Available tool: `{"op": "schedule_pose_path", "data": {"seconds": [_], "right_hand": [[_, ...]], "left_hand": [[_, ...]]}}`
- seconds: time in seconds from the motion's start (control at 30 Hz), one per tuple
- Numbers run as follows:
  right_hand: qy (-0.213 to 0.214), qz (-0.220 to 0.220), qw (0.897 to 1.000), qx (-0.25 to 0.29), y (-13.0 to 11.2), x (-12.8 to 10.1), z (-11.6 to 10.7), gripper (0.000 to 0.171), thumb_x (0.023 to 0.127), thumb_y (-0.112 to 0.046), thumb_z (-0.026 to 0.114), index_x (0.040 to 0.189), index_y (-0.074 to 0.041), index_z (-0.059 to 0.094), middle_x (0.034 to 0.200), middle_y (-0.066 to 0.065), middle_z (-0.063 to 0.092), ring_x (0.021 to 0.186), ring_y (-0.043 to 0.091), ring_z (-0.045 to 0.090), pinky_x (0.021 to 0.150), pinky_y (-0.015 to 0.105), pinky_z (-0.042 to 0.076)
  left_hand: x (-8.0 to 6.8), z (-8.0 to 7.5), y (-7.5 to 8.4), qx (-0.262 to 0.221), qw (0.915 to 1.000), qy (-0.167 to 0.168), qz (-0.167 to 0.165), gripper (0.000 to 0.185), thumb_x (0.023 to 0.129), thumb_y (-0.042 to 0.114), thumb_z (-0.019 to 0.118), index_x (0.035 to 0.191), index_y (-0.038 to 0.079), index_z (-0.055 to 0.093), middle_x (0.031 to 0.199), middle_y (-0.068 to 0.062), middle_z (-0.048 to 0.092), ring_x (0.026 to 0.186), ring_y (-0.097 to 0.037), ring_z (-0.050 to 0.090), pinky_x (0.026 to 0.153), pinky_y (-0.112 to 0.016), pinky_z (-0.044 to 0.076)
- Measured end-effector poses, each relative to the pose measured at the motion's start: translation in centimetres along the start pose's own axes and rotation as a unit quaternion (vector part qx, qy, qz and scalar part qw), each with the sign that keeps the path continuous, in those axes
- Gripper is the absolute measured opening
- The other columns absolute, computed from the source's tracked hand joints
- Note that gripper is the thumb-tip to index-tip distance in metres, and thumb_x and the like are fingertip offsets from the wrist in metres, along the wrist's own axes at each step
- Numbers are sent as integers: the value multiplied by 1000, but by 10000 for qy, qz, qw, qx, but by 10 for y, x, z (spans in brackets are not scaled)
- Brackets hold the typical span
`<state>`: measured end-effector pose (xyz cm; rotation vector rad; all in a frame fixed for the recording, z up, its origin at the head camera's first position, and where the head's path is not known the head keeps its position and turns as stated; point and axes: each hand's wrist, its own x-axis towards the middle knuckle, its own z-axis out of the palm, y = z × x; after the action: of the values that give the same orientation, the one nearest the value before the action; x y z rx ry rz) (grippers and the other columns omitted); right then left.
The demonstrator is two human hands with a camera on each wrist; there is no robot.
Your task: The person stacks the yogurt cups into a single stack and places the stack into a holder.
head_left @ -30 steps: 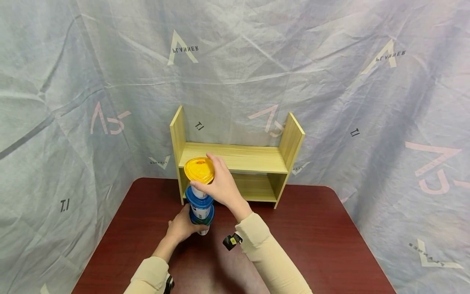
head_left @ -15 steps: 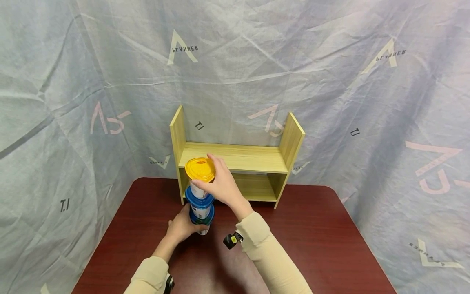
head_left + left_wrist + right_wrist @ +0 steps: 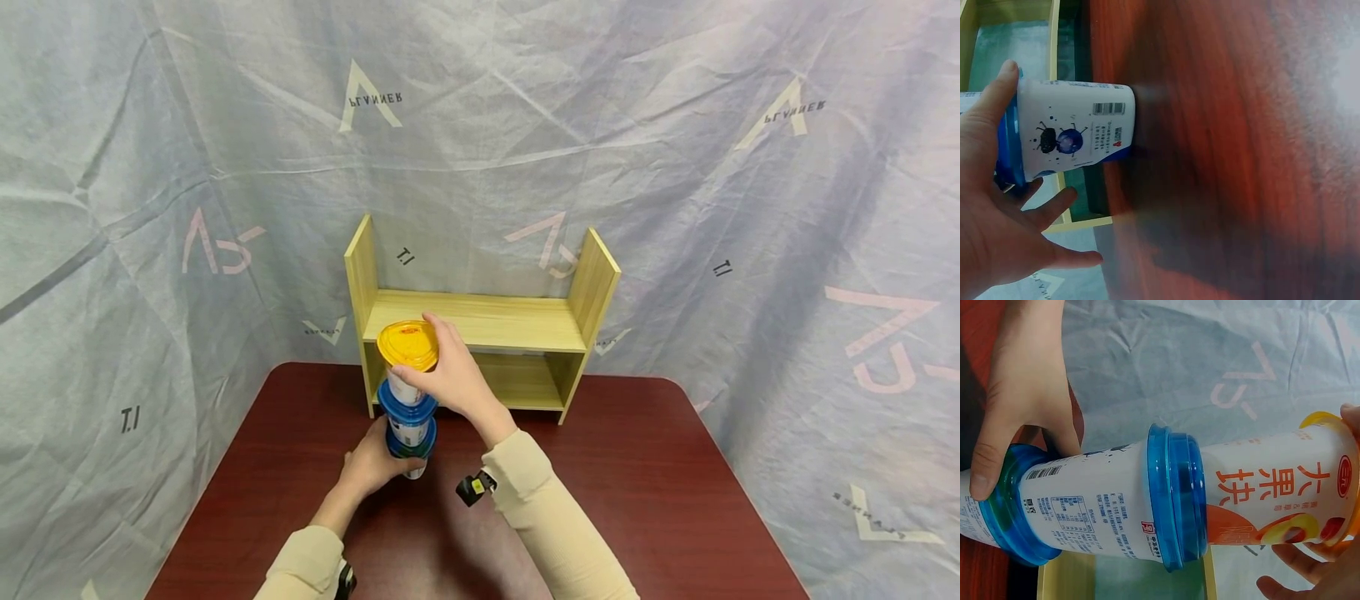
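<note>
A grey printed sheet hangs behind a dark red bench [image 3: 637, 467]. Your left hand [image 3: 367, 467] grips the bottom blue-lidded cup [image 3: 408, 454]; your right hand [image 3: 450, 379] grips the yellow-lidded top cup [image 3: 407, 350]. Three stacked white cups stand before a wooden shelf [image 3: 525, 325].

Three stacked cups [image 3: 408, 400], one wooden shelf [image 3: 480, 321], one table [image 3: 637, 483].

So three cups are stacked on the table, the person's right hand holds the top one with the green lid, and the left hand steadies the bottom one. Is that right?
Nearly. The top cup has a yellow lid, not green, as the head view shows. The right hand does hold it, and the left hand steadies the bottom cup on the table.
</note>
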<state>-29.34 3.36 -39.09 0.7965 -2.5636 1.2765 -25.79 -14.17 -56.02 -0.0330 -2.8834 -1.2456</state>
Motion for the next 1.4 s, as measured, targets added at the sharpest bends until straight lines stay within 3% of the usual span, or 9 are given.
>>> {"op": "schedule_pose_path", "data": {"seconds": [0.23,0.5,0.73,1.1,1.33,1.4], "right_hand": [[27,49,10000,-47,2,0,-2,93,86,-52,76,158,-13,31,154,9,39,127,25,50,104,44,46],[52,100,9999,-32,3,-2,-3,94,86,-53,75,158,-14,30,153,8,39,126,24,51,103,44,47],[63,69,9999,75,2,-3,-4,94,85,-54,76,158,-15,31,152,10,40,123,25,52,101,45,49],[105,78,9997,200,5,-3,-6,92,87,-52,74,159,-16,29,152,8,40,131,26,47,108,46,43],[451,-47,9983,375,21,-10,-19,89,92,-71,55,158,-16,32,156,11,39,137,30,42,109,55,38],[600,-101,9974,395,30,-15,-23,84,94,-69,53,157,-16,34,155,13,40,136,32,42,109,56,38]], "left_hand": [[-4,9,-7,-615,9979,117,167,114,74,47,89,159,10,22,151,-19,42,132,-40,48,100,-77,31],[-7,29,-25,-1545,9859,323,547,117,74,24,93,159,9,13,154,-24,37,137,-43,42,112,-63,31],[-8,40,-36,-1610,9839,614,482,110,77,25,91,158,9,19,150,-24,43,134,-41,45,111,-61,34],[-7,46,-39,-1535,9839,815,425,109,76,29,91,157,9,20,145,-26,49,130,-41,51,108,-61,38],[-9,47,-40,-1512,9842,838,377,109,76,28,91,158,11,22,143,-24,52,127,-40,53,105,-60,41],[-8,48,-40,-1504,9839,873,404,108,76,27,91,157,11,22,142,-24,53,127,-40,54,104,-60,42]]}}
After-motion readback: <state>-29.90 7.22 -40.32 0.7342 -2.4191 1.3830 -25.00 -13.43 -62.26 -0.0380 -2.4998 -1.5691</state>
